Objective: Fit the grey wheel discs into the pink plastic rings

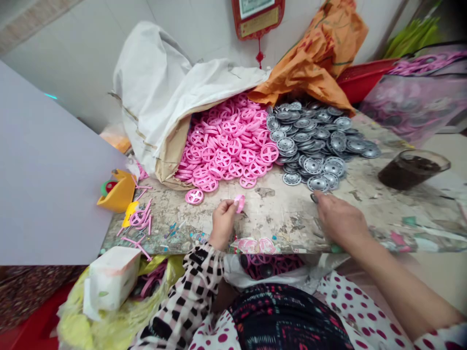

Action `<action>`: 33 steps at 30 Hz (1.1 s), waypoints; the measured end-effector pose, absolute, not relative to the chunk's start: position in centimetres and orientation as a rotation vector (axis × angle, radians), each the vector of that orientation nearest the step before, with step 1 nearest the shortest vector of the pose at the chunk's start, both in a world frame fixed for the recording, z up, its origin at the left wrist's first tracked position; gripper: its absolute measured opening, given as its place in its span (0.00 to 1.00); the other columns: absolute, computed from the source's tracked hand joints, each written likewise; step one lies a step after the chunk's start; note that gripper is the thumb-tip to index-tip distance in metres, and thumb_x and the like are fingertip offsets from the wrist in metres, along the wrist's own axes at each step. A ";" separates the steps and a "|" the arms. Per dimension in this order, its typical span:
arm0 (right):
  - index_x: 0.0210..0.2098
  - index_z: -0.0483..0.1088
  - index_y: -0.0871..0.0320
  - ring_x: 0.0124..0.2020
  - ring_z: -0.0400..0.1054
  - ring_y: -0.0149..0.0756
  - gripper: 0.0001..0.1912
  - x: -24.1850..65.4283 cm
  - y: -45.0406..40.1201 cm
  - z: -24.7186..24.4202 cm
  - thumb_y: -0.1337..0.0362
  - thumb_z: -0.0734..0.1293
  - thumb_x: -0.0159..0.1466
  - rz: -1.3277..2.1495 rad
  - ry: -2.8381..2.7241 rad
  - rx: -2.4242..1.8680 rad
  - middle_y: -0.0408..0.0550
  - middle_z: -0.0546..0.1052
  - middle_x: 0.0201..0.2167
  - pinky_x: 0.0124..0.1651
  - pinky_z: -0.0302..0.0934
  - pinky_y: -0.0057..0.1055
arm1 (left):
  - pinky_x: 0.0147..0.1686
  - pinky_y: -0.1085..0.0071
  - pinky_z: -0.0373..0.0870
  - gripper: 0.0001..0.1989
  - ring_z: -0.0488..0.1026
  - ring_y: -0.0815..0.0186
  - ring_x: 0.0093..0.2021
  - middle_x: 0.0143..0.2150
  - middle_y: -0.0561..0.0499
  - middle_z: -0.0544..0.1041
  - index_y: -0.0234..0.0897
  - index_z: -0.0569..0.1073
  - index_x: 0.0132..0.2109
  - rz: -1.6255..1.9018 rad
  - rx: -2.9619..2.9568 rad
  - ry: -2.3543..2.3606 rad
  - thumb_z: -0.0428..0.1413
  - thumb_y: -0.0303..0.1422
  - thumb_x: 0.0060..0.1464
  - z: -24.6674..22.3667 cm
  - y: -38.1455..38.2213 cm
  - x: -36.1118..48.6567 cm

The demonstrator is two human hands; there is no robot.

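Note:
Between the thumb and fingers of my left hand [223, 221], a small pink ring-shaped piece [240, 203] is held near the table's front edge. My right hand [341, 218] is closed in a pinch on a dark disc [314, 198], just in front of the grey pile. Many pink wheel-like rings [228, 141] spill from a white sack [156, 97] behind my left hand. Beside them lie many grey round discs [314, 138], spilling from an orange sack [314, 58]. One pink ring [194, 196] lies apart at the front left of its pile.
The worn table [277, 214] also bears a glass of dark liquid [412, 170] at right and a yellow container [118, 192] with pink scraps [140, 216] at left. A white box [115, 277] sits in a yellow bag below. An open bag of pink rings [270, 266] lies at my lap.

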State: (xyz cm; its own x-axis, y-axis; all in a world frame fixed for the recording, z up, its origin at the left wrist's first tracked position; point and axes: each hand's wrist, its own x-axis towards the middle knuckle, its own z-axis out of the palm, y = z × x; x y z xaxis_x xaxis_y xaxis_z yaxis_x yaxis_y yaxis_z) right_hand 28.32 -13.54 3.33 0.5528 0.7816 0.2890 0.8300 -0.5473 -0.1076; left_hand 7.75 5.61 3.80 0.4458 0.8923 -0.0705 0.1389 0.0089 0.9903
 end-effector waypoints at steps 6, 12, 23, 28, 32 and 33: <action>0.46 0.70 0.56 0.40 0.71 0.37 0.14 23.0 -9.7 5.6 0.60 0.58 0.66 0.047 -1.059 -1.808 0.48 0.78 0.41 0.42 0.64 0.33 | 0.34 0.71 0.74 0.12 0.75 0.68 0.32 0.33 0.49 0.77 0.34 0.70 0.38 0.452 0.615 0.792 0.62 0.33 0.47 4.9 1.1 8.5; 0.42 0.72 0.60 0.39 0.64 0.42 0.14 19.3 -8.8 4.3 0.61 0.57 0.66 -0.071 -1.302 -1.838 0.53 0.72 0.34 0.45 0.60 0.39 | 0.32 0.72 0.74 0.17 0.74 0.70 0.30 0.34 0.52 0.76 0.35 0.68 0.39 0.477 0.641 0.713 0.65 0.31 0.42 5.4 -1.3 8.3; 0.39 0.70 0.55 0.36 0.69 0.37 0.10 19.4 -9.2 5.1 0.61 0.60 0.63 0.540 -1.201 -1.784 0.44 0.77 0.33 0.39 0.59 0.31 | 0.22 0.77 0.68 0.18 0.70 0.72 0.23 0.26 0.55 0.73 0.34 0.66 0.33 0.526 0.871 0.813 0.66 0.30 0.34 5.3 -1.4 7.6; 0.40 0.71 0.54 0.34 0.69 0.35 0.11 19.1 -9.7 4.2 0.60 0.59 0.64 0.661 -1.199 -1.792 0.44 0.77 0.33 0.37 0.58 0.30 | 0.24 0.77 0.67 0.19 0.69 0.72 0.23 0.25 0.55 0.73 0.35 0.67 0.33 0.371 1.011 0.826 0.66 0.34 0.35 5.0 -0.7 6.3; 0.43 0.72 0.53 0.39 0.67 0.37 0.13 18.3 -11.1 3.5 0.63 0.57 0.66 0.666 -1.703 -1.761 0.48 0.75 0.36 0.41 0.57 0.32 | 0.29 0.75 0.68 0.20 0.72 0.70 0.29 0.31 0.52 0.75 0.35 0.71 0.42 0.325 1.263 0.821 0.64 0.36 0.39 4.7 2.5 4.5; 0.42 0.73 0.53 0.39 0.66 0.38 0.14 17.9 -11.6 3.4 0.64 0.57 0.66 0.625 -1.837 -1.767 0.49 0.74 0.35 0.40 0.57 0.32 | 0.30 0.74 0.68 0.19 0.72 0.68 0.31 0.32 0.51 0.75 0.36 0.71 0.43 0.420 1.353 0.875 0.62 0.37 0.42 4.5 3.7 4.0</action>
